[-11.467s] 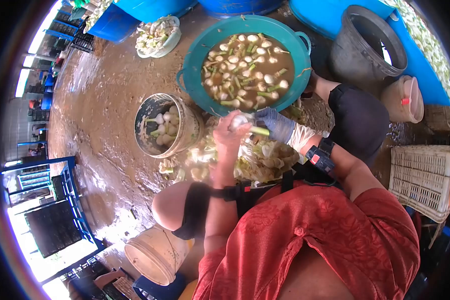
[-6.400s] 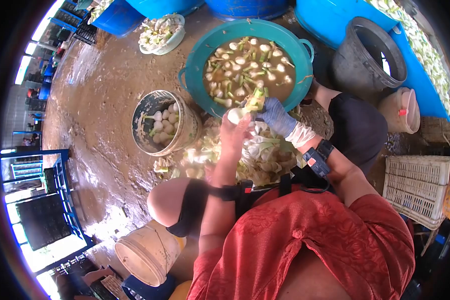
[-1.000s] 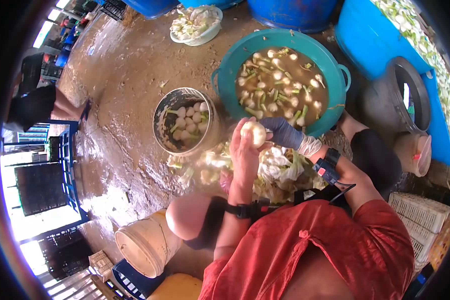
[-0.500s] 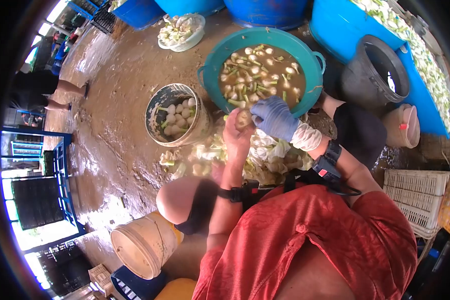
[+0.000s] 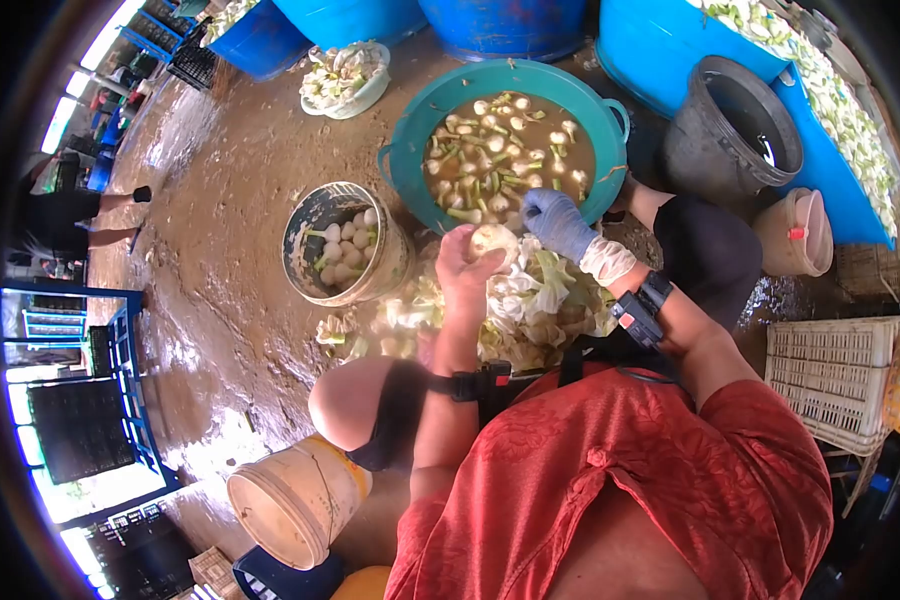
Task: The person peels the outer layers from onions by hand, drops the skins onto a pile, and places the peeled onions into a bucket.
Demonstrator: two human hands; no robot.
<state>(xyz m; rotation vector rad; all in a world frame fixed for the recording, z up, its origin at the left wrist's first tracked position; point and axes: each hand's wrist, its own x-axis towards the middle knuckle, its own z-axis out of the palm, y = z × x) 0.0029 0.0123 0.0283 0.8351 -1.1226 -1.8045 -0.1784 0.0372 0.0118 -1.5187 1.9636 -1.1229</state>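
My bare left hand grips a pale, round garlic bulb by its side, above a heap of peelings. Just right of it, apart from the bulb, is my right hand in a blue glove, with its fingers curled closed. Whatever those fingers hold, if anything, is hidden. Beyond both hands, a green tub holds brown water with many stalked bulbs floating in it. A dirty bucket with trimmed white bulbs stands to the left. White and green peelings lie beneath my hands.
A white bowl of peelings sits behind on the wet floor. At right stand a black bucket, a pinkish bucket and a white crate. A cream bucket lies tipped near my left knee. Another person's legs show far left.
My right hand has come away from the bulb toward the right. The bulb, still in my left hand, now shows more of its pale surface. The whole view has shifted slightly.
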